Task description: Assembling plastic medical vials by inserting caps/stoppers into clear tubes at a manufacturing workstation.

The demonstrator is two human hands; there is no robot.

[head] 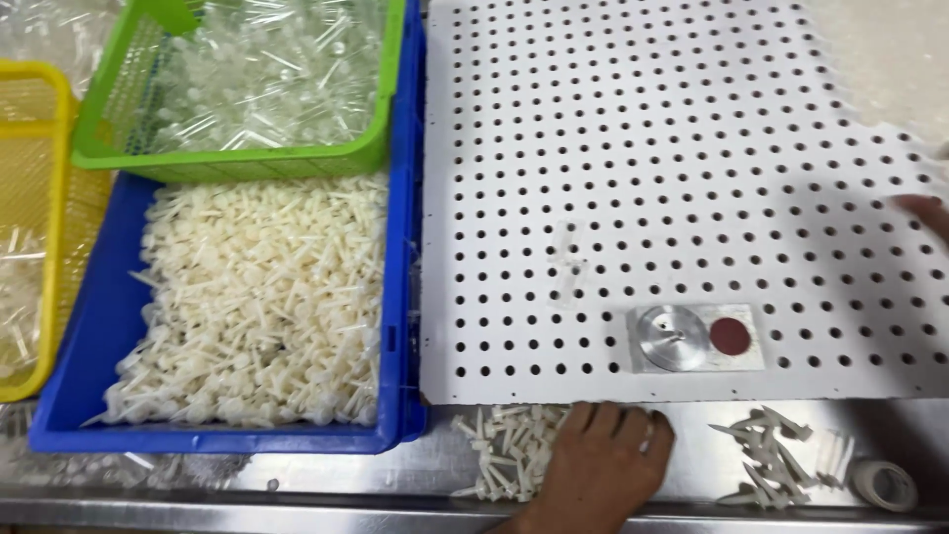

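Observation:
My left hand [598, 463] lies palm down at the near edge of the metal table, its fingers curled over a small pile of white plastic pegs [504, 445]. Just beyond it lies a large white perforated board [643, 178]. Set into the board near its front edge is a metal plate with a round silver disc [672, 337] and a dark red circle [732, 334]. Only the fingertips of my right hand [924, 213] show at the right edge of the picture, resting on the board's right rim.
A blue crate [395, 297] full of white pegs stands at the left, with a green basket [247, 158] of clear plastic parts resting on its far end. A yellow basket [40, 198] is further left. More loose pegs [766, 450] and a tape roll [883, 483] lie at the front right.

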